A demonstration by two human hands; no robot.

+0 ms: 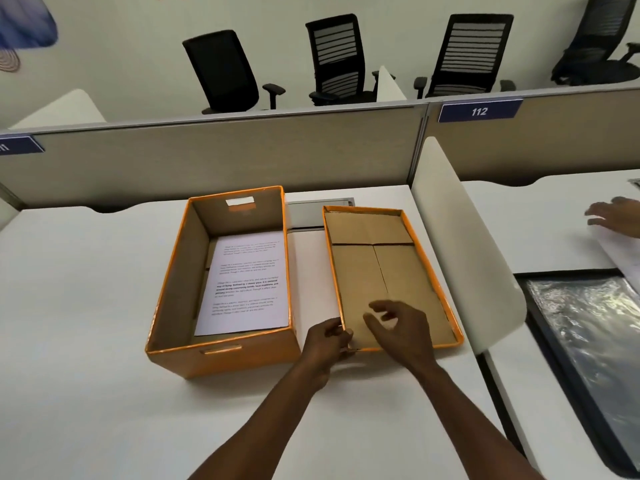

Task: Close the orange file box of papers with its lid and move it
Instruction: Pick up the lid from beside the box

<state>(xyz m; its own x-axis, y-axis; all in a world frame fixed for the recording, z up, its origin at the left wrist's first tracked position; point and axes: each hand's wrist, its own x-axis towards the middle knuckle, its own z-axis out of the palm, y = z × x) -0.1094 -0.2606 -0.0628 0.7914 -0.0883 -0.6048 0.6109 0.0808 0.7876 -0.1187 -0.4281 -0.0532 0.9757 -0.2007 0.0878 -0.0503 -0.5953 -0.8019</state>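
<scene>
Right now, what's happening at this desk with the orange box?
A person is about to close the orange file box, which stands open on the white desk with printed papers inside. The lid lies upside down on the desk just right of the box. The left hand grips the lid's near left corner, while the right hand hovers open over its near end. The lid is not yet on the box. Another person's hand shows at the next desk.
</scene>
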